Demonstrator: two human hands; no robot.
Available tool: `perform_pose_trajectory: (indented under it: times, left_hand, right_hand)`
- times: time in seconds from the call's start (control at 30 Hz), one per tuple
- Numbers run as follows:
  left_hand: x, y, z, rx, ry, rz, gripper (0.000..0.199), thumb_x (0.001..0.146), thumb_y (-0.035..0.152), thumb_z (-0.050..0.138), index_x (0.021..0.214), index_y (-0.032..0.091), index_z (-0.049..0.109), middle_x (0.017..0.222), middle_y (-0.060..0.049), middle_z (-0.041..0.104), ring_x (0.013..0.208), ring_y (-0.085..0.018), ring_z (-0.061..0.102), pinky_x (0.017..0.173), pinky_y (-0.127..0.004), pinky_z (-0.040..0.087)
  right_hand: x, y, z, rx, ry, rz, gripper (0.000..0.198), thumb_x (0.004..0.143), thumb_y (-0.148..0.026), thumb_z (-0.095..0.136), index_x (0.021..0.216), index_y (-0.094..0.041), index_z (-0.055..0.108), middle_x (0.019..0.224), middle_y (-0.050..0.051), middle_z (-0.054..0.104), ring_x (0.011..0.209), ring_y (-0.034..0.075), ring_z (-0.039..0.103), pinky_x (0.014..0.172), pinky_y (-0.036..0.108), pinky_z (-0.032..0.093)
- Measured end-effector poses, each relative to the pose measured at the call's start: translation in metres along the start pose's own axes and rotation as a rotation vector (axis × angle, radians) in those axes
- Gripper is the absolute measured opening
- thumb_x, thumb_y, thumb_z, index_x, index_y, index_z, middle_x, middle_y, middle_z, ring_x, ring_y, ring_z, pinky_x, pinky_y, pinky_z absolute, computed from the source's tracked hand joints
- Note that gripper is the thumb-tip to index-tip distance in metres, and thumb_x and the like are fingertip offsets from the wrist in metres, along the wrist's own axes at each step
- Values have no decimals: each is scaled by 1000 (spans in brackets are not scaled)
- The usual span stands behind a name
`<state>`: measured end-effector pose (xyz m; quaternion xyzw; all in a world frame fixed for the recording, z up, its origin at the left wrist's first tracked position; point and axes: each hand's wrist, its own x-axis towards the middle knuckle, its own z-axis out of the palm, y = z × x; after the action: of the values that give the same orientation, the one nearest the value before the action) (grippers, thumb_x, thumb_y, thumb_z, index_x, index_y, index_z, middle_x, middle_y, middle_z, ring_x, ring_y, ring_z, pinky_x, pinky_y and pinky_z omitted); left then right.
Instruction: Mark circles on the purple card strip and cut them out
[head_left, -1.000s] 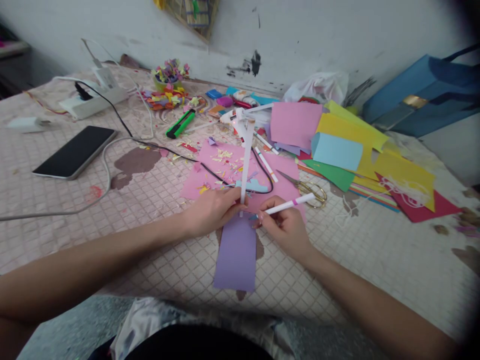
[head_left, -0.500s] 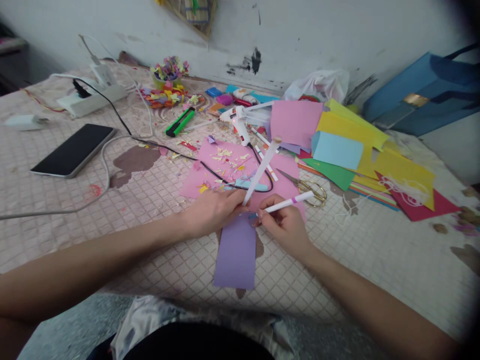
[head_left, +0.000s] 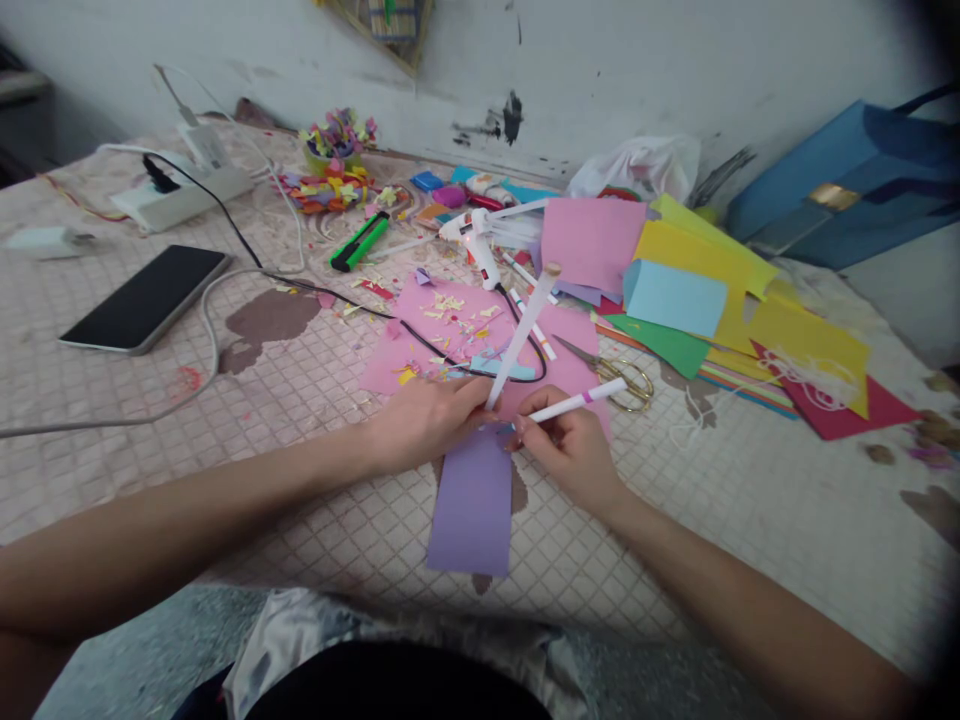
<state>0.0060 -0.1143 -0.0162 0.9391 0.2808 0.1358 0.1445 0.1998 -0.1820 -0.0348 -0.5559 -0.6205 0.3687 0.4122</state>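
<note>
A strip of purple paper lies on the table at the near edge, its far end under my hands. My left hand is closed at the far end of the paper, on the lower end of a long translucent white stick with a brownish tip. The stick slants up and away to the right. My right hand pinches a white marker pen with a purple band, its tip down at the paper beside my left fingers. What the tip marks is too small to make out.
Beyond my hands, a pink sheet carries paper scraps and a black cord. Gold-handled scissors, a white glue gun and a green cutter lie around it. Coloured papers spread right; a phone and power strip sit left.
My hands, the stick and the pen stay almost in place. The stick's upper end has shifted very slightly up. The purple paper lies as before.
</note>
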Motion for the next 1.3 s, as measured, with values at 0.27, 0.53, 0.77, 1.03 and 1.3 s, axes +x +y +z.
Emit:
perform_pose_trajectory:
  times: [0.27, 0.53, 0.77, 1.03, 1.3]
  left_hand:
    - [-1, -3, 1, -73, 45, 54, 26, 100, 33, 38, 95, 16, 57, 87, -5, 67, 72, -17, 64, 61, -26, 44]
    - [-1, -9, 3, -221, 107, 94, 25, 99, 30, 44, 95, 15, 63, 96, -7, 65, 89, -19, 63, 78, -30, 50]
    - [-1, -9, 3, -253, 129, 128, 20, 98, 26, 47, 97, 15, 64, 99, -7, 65, 96, -18, 63, 86, -30, 51]
    - [0, -9, 5, -197, 152, 114, 19, 97, 28, 48, 96, 16, 63, 93, -6, 66, 88, -17, 64, 77, -27, 52]
    - [-1, -9, 7, -205, 215, 57, 17, 94, 32, 55, 90, 16, 57, 77, 0, 63, 68, -12, 61, 60, -21, 43]
  right_hand:
    - [1, -2, 0, 17, 9, 24, 8, 83, -26, 57, 79, -20, 55, 65, -1, 59, 57, 13, 59, 53, 25, 45]
    - [4, -4, 0, 60, 37, 56, 10, 81, -28, 61, 82, -19, 57, 64, -3, 54, 52, 9, 47, 50, 23, 37]
    - [7, -3, 1, 96, 20, 65, 16, 85, -32, 57, 90, -18, 59, 63, -3, 52, 54, 11, 45, 51, 24, 38]
    - [8, -3, 3, 57, 7, 26, 13, 88, -32, 54, 91, -20, 56, 70, -2, 54, 55, 11, 48, 50, 24, 38]
    - [13, 0, 3, 86, 8, 13, 13, 87, -33, 57, 89, -20, 56, 69, -2, 56, 55, 10, 48, 51, 24, 40]
